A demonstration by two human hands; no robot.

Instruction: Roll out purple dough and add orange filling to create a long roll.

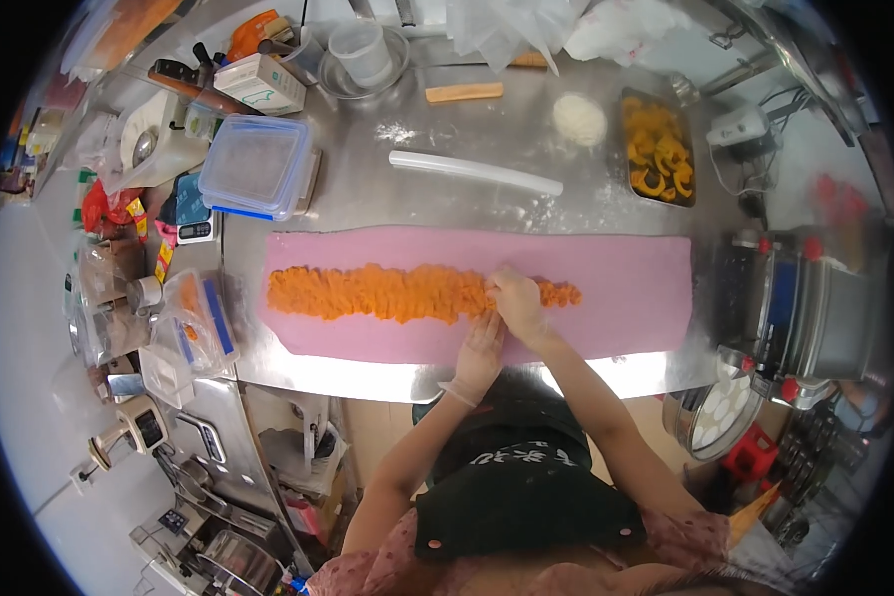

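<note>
A long sheet of pink dough lies flat across the steel table. Along its middle runs a thick, lumpy band of orange mash, wide on the left and thinning to small clumps at its right end. My right hand is closed, its fingers curled down into the thinner part of the mash; what lies under the fingertips is hidden. Just left of it and nearer to me, my left hand rests on the dough with fingers stretched out, the tips touching the near edge of the mash. It holds nothing that I can see.
Beyond the dough are a white rod, a wooden block, a round white lump and a tray of pumpkin pieces. A lidded plastic box stands at left. A metal machine with rollers stands at right.
</note>
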